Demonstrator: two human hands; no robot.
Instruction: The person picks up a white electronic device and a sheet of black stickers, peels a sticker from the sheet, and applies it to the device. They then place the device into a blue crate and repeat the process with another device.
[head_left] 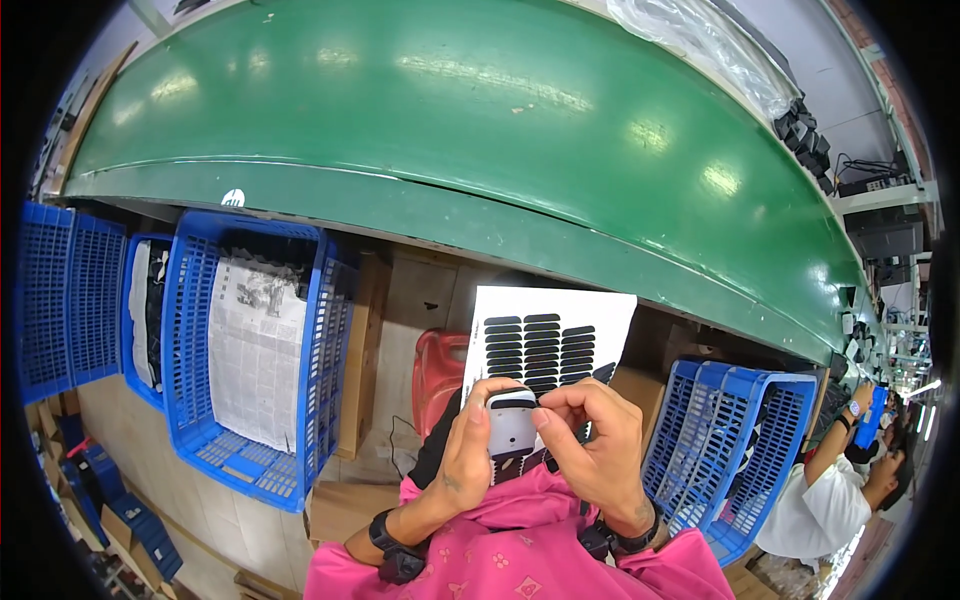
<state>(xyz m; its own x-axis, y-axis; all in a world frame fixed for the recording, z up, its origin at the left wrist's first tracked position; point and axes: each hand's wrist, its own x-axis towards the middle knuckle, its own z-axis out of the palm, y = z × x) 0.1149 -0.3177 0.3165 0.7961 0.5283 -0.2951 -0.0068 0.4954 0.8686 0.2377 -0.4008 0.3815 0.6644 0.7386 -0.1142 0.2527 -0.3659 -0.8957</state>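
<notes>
My left hand (468, 440) is closed around a small grey-white plastic housing (513, 428) with rounded corners and a small dark dot near its lower part. A black oblong strip (512, 397) lies along the housing's top edge. At the strip's right end, my right hand (598, 440) has its thumb and index finger pinched together; the fingertips hide what exactly is between them. Beneath both hands, a white sheet (610, 318) with columns of black oblong strips rests across my lap, its lower part covered by the hands and housing.
A long green table (450, 120) spans the far side. Blue plastic crates (235, 470) stand on the left, one with newspaper inside. Another blue crate (735, 385) is at the right. A red chair (432, 375) is ahead. Another person (820, 500) works at far right.
</notes>
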